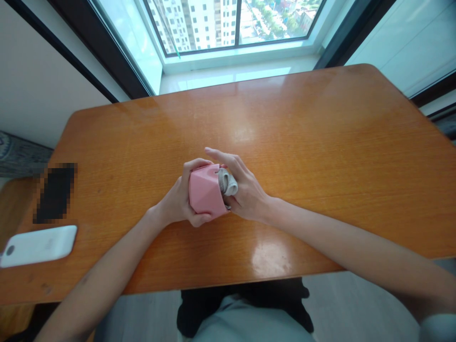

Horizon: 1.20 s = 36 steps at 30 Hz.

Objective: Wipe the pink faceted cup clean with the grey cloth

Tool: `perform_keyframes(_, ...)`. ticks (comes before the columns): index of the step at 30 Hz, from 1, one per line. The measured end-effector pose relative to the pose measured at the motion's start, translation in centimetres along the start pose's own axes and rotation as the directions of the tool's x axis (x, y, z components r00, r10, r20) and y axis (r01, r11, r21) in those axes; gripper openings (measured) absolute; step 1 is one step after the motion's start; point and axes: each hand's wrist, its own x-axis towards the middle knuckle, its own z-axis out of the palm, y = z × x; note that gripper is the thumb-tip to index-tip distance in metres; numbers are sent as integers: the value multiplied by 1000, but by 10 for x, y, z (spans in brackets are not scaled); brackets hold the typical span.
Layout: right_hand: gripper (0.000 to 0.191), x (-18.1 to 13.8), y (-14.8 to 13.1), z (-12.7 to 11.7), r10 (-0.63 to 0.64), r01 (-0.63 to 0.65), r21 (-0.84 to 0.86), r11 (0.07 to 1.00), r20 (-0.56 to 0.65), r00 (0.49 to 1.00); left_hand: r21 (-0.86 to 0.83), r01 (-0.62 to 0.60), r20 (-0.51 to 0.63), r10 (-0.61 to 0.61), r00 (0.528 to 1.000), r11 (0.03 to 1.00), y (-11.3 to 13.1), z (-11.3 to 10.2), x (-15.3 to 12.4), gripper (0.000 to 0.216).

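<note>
My left hand is wrapped around a pink faceted cup, gripping it from the left. The cup is tipped on its side, its mouth facing right. A light grey cloth, bunched and folded, sticks out of that mouth. At the opening, my right hand holds the cloth, with one finger stretched up and away to the left above the cup. The tips of its other fingers are hidden by the cloth and the cup's rim. Both hands are over the middle of the table, near its front edge.
The brown wooden table has rounded far corners. At its left lie a white phone-like device and a dark, pixelated rectangular object. Beyond the far edge is a window with a pale sill.
</note>
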Motion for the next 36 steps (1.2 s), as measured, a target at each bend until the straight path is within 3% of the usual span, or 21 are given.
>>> perform_keyframes(3,64,2,1,-2,-19,19,-15,1000,19,1000,82,-57,-39,60,997,995,-1,2,3,119)
perform_keyframes(7,58,2,3,0,-34,33,-31,999,-18,999,353,-162,-177,236,956,921,1,-3,7,113)
perform_keyframes(10,55,1,4,2,-26,25,-26,999,-38,999,498,-323,-56,401,914,805,3,-11,8,103)
perform_keyframes(13,53,1,4,3,-28,28,-16,999,-52,998,554,-431,106,453,885,712,4,-16,8,103)
perform_keyframes(18,51,1,4,3,5,-6,-3,1000,-55,998,588,-382,109,398,911,713,1,-14,8,93)
perform_keyframes(25,55,-1,7,5,4,-3,7,1000,-52,999,523,-344,52,374,926,780,1,-12,6,106)
perform_keyframes(27,53,-2,8,7,-18,18,2,1000,-57,998,458,-328,26,357,934,826,2,-11,6,110)
perform_keyframes(31,47,-4,7,7,-36,36,15,999,-33,999,255,-163,-43,179,983,953,6,-5,7,122)
perform_keyframes(36,57,-2,1,2,-6,7,29,1000,-10,1000,-22,15,-55,-16,998,1000,6,1,4,111)
